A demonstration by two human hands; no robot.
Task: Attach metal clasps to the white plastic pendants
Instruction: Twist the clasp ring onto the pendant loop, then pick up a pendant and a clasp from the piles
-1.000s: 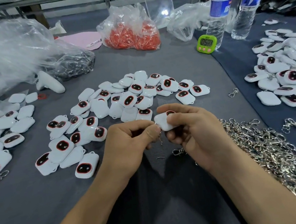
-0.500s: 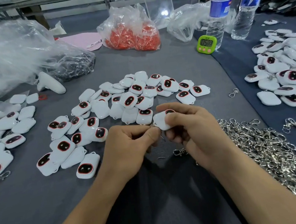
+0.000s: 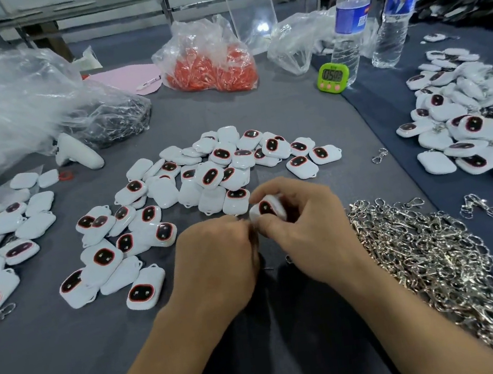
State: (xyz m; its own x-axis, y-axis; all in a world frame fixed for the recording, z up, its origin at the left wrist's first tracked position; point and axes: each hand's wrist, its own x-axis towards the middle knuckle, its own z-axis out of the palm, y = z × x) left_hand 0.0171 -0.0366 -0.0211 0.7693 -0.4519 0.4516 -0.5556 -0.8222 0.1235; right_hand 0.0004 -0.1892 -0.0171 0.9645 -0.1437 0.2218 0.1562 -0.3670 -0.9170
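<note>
The fingers (image 3: 273,187) of the right hand (image 3: 303,223) pinch one pendant (image 3: 267,207), dark face up, just above the table (image 3: 291,111). The left hand (image 3: 216,253) curls against its left edge; what it pinches is hidden. This clasp seems half fitted. Bare pendants (image 3: 206,173) wait beyond, a clasp heap (image 3: 430,260) lies right, and finished ones (image 3: 466,126) far right. The hands have closed together since a second ago, and the pendant's face has turned upward.

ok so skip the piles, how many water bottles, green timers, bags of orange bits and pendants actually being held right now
water bottles: 2
green timer: 1
bag of orange bits: 1
held pendant: 1
total: 5
</note>
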